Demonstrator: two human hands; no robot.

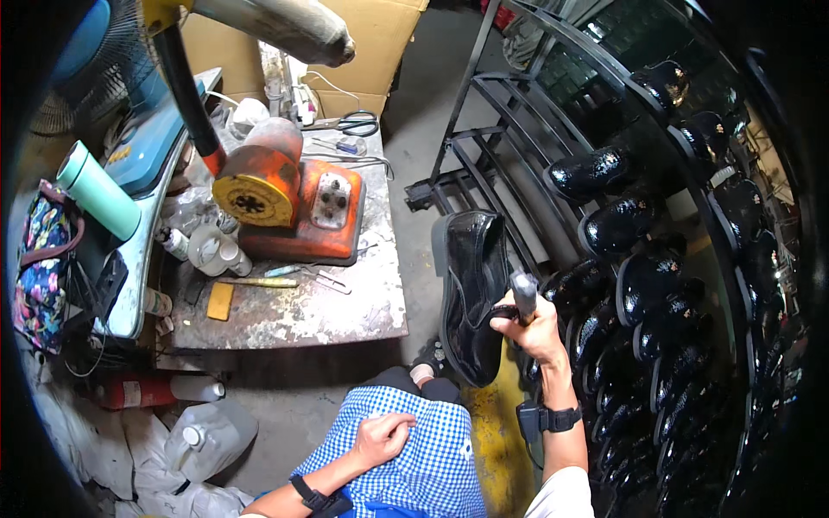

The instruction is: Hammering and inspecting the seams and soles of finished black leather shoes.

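A glossy black slip-on shoe (pixel 471 350) is in the centre, just right of a worn workbench (pixel 371 293), on its side with heel uppermost, toe toward the person, and sole facing left. Its upper looks like patent leather: bright, rippled highlights near the heel, a smoother shine over the rounded toe. The opening faces right, showing a dark, duller lining; the thick sole and low block heel are matte charcoal.

The person's right hand (pixel 535 332) is at the shoe's right side, fingers closed around a grey, blunt-ended rod (pixel 523 298), with the thumb against the shoe's edge. Whether this hand also bears the shoe's weight, I cannot tell. The left hand (pixel 382 439) rests on a blue-and-white checked apron (pixel 423 475), fingers curled into a loose fist.

On the bench stand an orange machine (pixel 298 207) with a yellow round cover, a yellow block (pixel 219 301) and black-handled scissors (pixel 357 123). At right, a dark metal rack (pixel 496 129) stands beside rows of shiny black shoes (pixel 643 263).
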